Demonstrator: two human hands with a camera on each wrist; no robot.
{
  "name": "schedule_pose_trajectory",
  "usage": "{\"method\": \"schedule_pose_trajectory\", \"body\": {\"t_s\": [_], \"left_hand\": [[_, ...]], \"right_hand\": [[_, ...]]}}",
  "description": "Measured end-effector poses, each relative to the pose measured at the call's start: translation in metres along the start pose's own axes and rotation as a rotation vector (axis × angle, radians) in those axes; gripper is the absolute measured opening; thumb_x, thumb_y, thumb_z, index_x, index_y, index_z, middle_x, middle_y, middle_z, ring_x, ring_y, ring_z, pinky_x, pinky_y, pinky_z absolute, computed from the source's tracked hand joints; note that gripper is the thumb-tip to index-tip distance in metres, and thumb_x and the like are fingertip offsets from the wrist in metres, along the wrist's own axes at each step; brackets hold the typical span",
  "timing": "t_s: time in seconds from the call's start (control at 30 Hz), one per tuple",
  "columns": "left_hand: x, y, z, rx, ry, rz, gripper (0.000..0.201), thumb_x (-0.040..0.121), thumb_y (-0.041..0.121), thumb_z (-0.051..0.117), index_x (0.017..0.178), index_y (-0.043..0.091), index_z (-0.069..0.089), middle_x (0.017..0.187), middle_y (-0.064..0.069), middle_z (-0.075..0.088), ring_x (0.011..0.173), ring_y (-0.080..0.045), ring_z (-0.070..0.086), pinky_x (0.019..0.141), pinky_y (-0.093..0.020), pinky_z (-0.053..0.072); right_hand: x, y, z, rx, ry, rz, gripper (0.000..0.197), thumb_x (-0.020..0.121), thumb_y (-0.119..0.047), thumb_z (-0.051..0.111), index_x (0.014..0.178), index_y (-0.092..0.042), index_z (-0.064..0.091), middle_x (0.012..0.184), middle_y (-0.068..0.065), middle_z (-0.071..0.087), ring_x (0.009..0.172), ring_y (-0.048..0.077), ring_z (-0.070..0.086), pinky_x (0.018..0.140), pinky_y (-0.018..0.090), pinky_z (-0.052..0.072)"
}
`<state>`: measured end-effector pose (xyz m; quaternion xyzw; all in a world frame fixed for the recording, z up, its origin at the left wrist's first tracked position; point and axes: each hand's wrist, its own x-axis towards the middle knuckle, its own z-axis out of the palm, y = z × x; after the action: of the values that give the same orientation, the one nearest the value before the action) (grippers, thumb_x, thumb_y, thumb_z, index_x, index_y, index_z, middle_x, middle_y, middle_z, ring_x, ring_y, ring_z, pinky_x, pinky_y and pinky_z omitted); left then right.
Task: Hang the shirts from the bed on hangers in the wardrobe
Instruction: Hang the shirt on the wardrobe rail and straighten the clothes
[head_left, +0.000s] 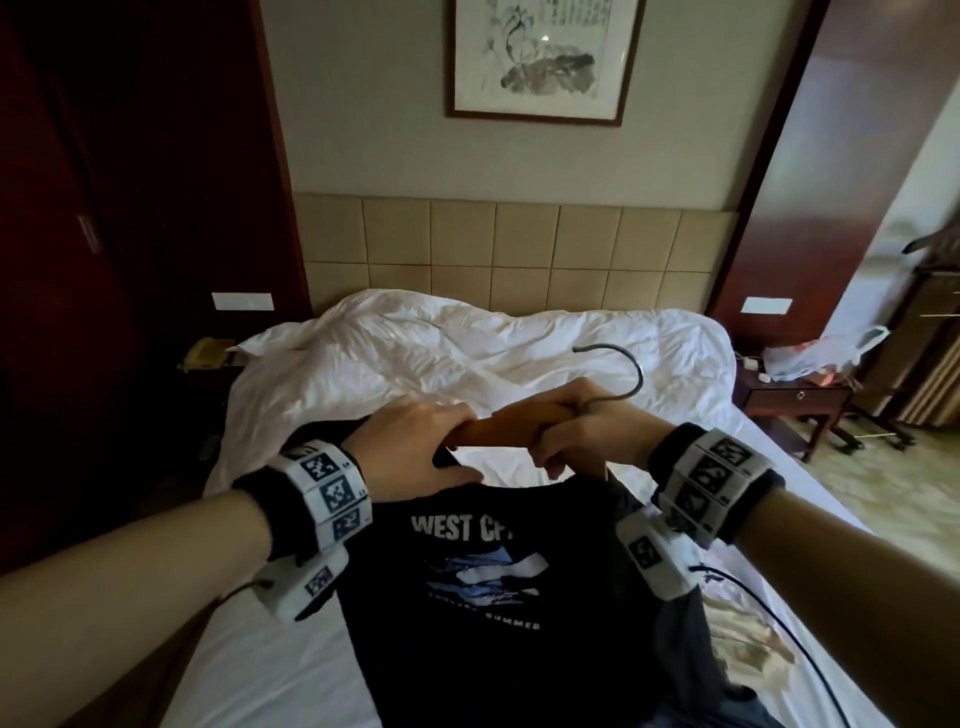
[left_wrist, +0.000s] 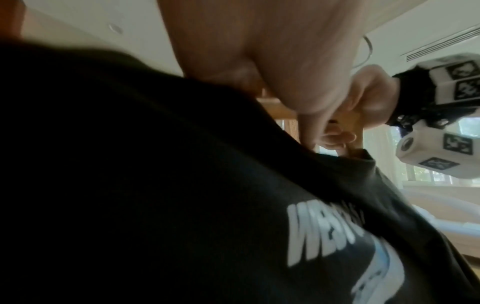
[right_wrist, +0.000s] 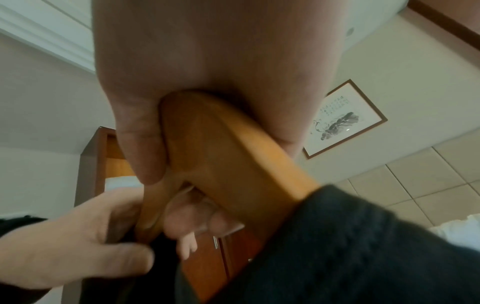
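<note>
At centre frame, the right hand (head_left: 582, 421) grips the wooden hanger (head_left: 498, 431) beneath its hook to steady it, while the left hand (head_left: 415, 447) pinches the black shirt (head_left: 493, 597)'s collar, likely stretching it over the hanger above the bed (head_left: 291, 670).

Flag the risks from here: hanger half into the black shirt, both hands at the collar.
1. The right hand grips the hanger near the hook; if it tilts, the covered arm could slide back out of the shirt.
2. The left hand pinches the collar; forcing it over the bare wooden arm may stretch the neckline.
3. The cable lying across the bed could snag when lifting.
</note>
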<state>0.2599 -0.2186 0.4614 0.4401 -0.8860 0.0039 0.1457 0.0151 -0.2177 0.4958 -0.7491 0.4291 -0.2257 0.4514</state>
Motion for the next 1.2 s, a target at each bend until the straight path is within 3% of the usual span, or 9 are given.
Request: {"method": "schedule_pose_trajectory", "body": {"t_s": [0.1,0.27,0.33,0.47,0.6,0.8,1.03,1.13,1.2], "left_hand": [[-0.004,0.0,0.005,0.057,0.229,-0.038,0.034,0.081,0.064,0.051,0.077,0.031,0.056,0.066,0.016,0.052,0.064,-0.008,0.051,0.076,-0.029,0.039],[-0.018,-0.012,0.005,0.006,0.324,-0.023,0.038,0.084,0.064,0.046,0.077,0.027,0.054,0.056,0.016,0.042,0.054,-0.014,0.052,0.057,-0.027,0.032],[-0.026,-0.021,0.003,0.01,0.339,-0.023,0.04,0.085,0.064,0.045,0.078,0.027,0.056,0.056,0.016,0.04,0.057,-0.016,0.055,0.061,-0.029,0.039],[-0.041,-0.036,0.001,0.104,0.354,-0.066,0.043,0.088,0.068,0.041,0.084,0.031,0.061,0.066,0.015,0.055,0.074,-0.009,0.057,0.079,-0.035,0.042],[-0.05,-0.041,-0.002,0.096,0.334,-0.115,0.043,0.088,0.07,0.038,0.08,0.033,0.058,0.074,0.016,0.057,0.078,-0.008,0.056,0.071,-0.036,0.045],[-0.065,-0.035,0.01,-0.098,0.384,-0.265,0.051,0.084,0.077,0.03,0.087,0.032,0.052,0.061,0.012,0.055,0.06,-0.011,0.06,0.055,-0.033,0.049],[-0.068,-0.016,0.007,-0.126,0.452,-0.308,0.04,0.084,0.074,0.037,0.082,0.035,0.047,0.073,0.013,0.049,0.063,-0.007,0.052,0.057,-0.03,0.045],[-0.074,-0.005,-0.002,-0.107,0.465,-0.378,0.037,0.087,0.066,0.048,0.082,0.029,0.049,0.066,0.016,0.044,0.058,-0.003,0.044,0.056,-0.029,0.04],[-0.083,-0.002,-0.005,-0.086,0.439,-0.463,0.041,0.087,0.065,0.05,0.08,0.025,0.049,0.065,0.015,0.045,0.058,-0.006,0.047,0.057,-0.031,0.042]], "right_hand": [[0.003,-0.011,0.001,-0.012,-0.026,0.001,0.041,0.074,0.005,0.067,0.111,-0.013,0.075,0.077,0.012,0.073,0.064,0.032,0.067,0.065,0.033,0.055],[0.0,-0.002,0.004,-0.232,0.01,0.068,0.01,0.081,-0.027,0.073,0.083,-0.017,0.075,0.078,0.007,0.075,0.073,0.024,0.072,0.074,0.036,0.056],[-0.004,0.009,0.007,-0.412,0.025,0.084,0.01,0.081,-0.028,0.074,0.09,-0.022,0.075,0.077,-0.002,0.073,0.073,0.013,0.069,0.075,0.034,0.054],[-0.008,0.011,0.006,-0.601,0.107,0.072,0.025,0.082,-0.024,0.075,0.068,-0.036,0.059,0.06,-0.02,0.057,0.062,0.0,0.054,0.067,0.021,0.041],[-0.004,-0.007,0.008,-0.693,0.095,0.079,0.015,0.077,-0.037,0.072,0.083,-0.025,0.065,0.076,-0.009,0.061,0.075,0.014,0.058,0.078,0.034,0.048],[-0.01,-0.008,0.001,-0.834,0.13,0.056,0.018,0.081,-0.032,0.068,0.076,-0.027,0.052,0.077,0.003,0.063,0.077,0.022,0.059,0.077,0.041,0.05],[-0.009,-0.012,-0.015,-0.683,0.175,-0.197,0.047,0.074,-0.039,0.076,0.117,-0.028,0.062,0.118,-0.004,0.055,0.11,0.013,0.048,0.095,0.028,0.039],[0.0,-0.014,-0.012,-0.718,0.05,-0.134,0.018,0.083,-0.035,0.075,0.086,-0.031,0.057,0.09,-0.005,0.058,0.086,0.014,0.054,0.078,0.028,0.042],[0.012,-0.015,-0.005,-0.761,-0.033,-0.129,0.029,0.09,-0.031,0.069,0.07,-0.027,0.048,0.071,-0.006,0.053,0.069,0.014,0.052,0.066,0.028,0.037]]}}
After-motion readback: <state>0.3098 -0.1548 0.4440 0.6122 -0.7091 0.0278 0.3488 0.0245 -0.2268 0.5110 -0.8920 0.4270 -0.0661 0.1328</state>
